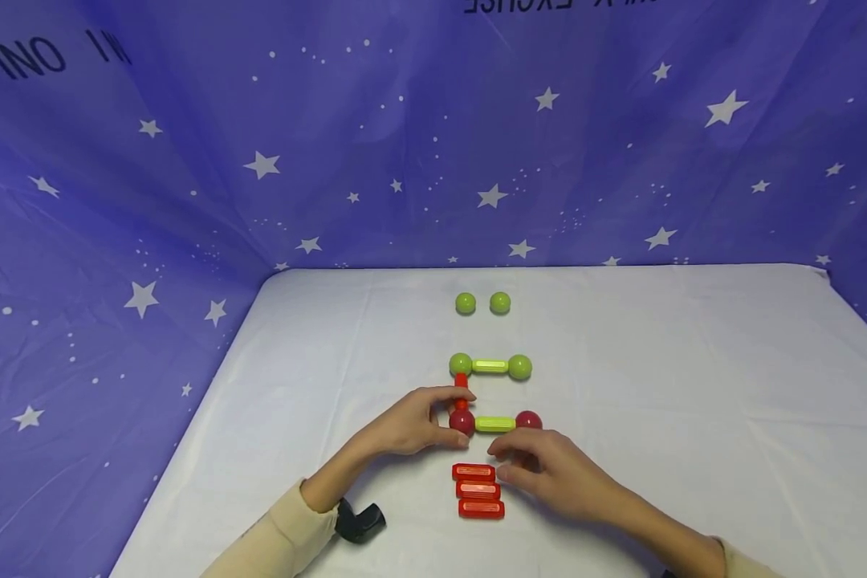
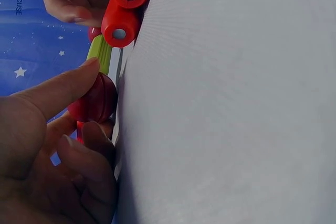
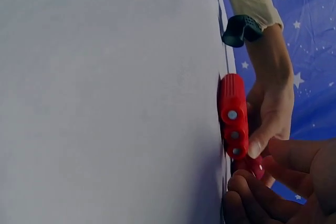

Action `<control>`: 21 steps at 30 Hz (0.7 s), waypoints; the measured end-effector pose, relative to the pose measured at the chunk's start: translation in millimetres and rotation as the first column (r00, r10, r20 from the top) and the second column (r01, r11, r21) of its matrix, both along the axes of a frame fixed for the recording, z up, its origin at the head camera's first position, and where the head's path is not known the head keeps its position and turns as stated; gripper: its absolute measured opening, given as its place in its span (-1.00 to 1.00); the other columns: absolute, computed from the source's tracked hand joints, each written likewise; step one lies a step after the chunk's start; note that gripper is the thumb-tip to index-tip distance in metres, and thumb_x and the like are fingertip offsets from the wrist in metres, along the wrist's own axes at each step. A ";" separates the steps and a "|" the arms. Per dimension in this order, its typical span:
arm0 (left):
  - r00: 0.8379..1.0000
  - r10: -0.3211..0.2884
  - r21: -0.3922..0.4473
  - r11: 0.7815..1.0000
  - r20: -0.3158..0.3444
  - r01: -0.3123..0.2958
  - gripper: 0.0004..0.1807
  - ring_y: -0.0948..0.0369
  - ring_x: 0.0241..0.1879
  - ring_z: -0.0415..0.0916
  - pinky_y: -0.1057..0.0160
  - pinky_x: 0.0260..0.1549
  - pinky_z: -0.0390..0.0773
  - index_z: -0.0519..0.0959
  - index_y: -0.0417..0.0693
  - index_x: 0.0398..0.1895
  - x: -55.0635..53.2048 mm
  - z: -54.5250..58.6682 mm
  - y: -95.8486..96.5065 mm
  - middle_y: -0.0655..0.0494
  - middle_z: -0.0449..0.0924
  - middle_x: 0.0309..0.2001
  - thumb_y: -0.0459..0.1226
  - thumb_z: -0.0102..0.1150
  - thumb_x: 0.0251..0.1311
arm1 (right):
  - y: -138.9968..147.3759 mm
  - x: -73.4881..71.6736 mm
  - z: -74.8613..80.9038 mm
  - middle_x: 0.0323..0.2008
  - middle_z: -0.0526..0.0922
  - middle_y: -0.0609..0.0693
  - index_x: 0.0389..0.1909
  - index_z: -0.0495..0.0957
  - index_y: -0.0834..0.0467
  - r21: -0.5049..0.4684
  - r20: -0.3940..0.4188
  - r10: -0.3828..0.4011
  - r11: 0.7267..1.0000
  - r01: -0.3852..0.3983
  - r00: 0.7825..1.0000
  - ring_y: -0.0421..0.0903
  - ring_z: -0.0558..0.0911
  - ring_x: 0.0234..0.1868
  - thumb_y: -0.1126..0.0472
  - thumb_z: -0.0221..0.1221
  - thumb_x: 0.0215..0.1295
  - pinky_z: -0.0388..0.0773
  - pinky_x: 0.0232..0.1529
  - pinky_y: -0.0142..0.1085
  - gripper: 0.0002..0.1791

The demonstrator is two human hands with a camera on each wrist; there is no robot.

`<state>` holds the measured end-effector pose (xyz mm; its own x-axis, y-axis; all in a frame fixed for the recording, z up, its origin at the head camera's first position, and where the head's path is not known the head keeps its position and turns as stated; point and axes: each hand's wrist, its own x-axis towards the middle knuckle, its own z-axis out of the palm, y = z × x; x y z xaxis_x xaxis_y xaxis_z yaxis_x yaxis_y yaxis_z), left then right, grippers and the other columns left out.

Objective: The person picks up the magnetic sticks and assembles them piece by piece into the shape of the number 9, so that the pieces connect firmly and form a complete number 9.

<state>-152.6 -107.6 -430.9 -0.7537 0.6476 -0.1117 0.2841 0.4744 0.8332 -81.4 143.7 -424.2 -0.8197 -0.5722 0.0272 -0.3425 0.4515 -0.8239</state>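
My left hand (image 1: 408,421) holds a dark red ball (image 1: 461,422) between thumb and fingers; its fingertips reach over a red rod (image 1: 461,380). That rod runs from the ball to a green ball (image 1: 460,364). A yellow-green rod (image 1: 494,424) links the held ball to a second dark red ball (image 1: 529,420). Beyond, another yellow-green rod (image 1: 490,366) joins the green ball to a further green ball (image 1: 520,367). My right hand (image 1: 559,474), fingers loosely bent, hovers beside the second red ball and several loose red rods (image 1: 478,490), with nothing visible in its grasp.
Two separate green balls (image 1: 466,303) sit farther back on the white-covered table (image 1: 657,361). A black strap-like piece (image 1: 361,523) shows at the left wrist. Purple star-patterned cloth (image 1: 405,144) stands behind and at the sides.
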 end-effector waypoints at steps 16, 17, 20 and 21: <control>1.000 0.000 0.006 1.000 -0.017 0.000 -0.40 0.31 -0.61 0.29 0.35 -0.53 0.31 0.55 -0.04 0.19 -0.6 -0.6 -0.7 0.18 0.49 -0.18 -0.22 0.51 0.03 | -17.9 3.7 -2.6 -0.30 0.56 -0.31 -0.08 0.66 0.06 0.016 -0.076 0.025 1.000 -0.024 0.997 -0.33 0.48 -0.35 0.30 0.28 0.27 0.48 -0.31 -0.38 -0.79; 1.000 0.000 0.005 1.000 -0.018 0.000 -0.40 0.31 -0.61 0.29 0.35 -0.53 0.31 0.55 -0.04 0.19 -0.9 -0.8 -0.7 0.18 0.49 -0.18 -0.22 0.51 0.03 | -18.4 3.4 -3.1 -0.30 0.57 -0.31 -0.09 0.66 0.06 0.016 -0.080 0.025 1.000 -0.024 0.996 -0.33 0.49 -0.34 0.32 0.28 0.26 0.48 -0.30 -0.38 -0.78; 1.000 -0.001 0.002 1.000 -0.020 0.001 -0.40 0.31 -0.59 0.28 0.35 -0.51 0.31 0.55 -0.04 0.19 -1.0 -1.1 -0.8 0.18 0.49 -0.18 -0.22 0.51 0.03 | -19.5 2.7 -4.4 -0.28 0.59 -0.30 -0.12 0.67 0.03 0.023 -0.089 0.023 1.000 -0.021 0.996 -0.32 0.49 -0.32 0.36 0.28 0.23 0.48 -0.28 -0.38 -0.76; 1.000 -0.001 0.003 1.000 -0.020 0.001 -0.40 0.31 -0.59 0.28 0.35 -0.51 0.31 0.55 -0.04 0.19 -1.0 -1.2 -0.8 0.18 0.49 -0.17 -0.22 0.51 0.03 | -19.8 2.5 -4.6 -0.28 0.59 -0.30 -0.13 0.68 0.03 0.027 -0.090 0.022 0.999 -0.020 0.996 -0.32 0.49 -0.32 0.37 0.28 0.23 0.48 -0.27 -0.37 -0.75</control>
<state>-153.6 -108.4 -432.0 -0.7552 0.6486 -0.0944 0.3013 0.4715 0.8288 -78.9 123.9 -428.9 -0.8026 -0.5904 0.0852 -0.4240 0.4642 -0.7777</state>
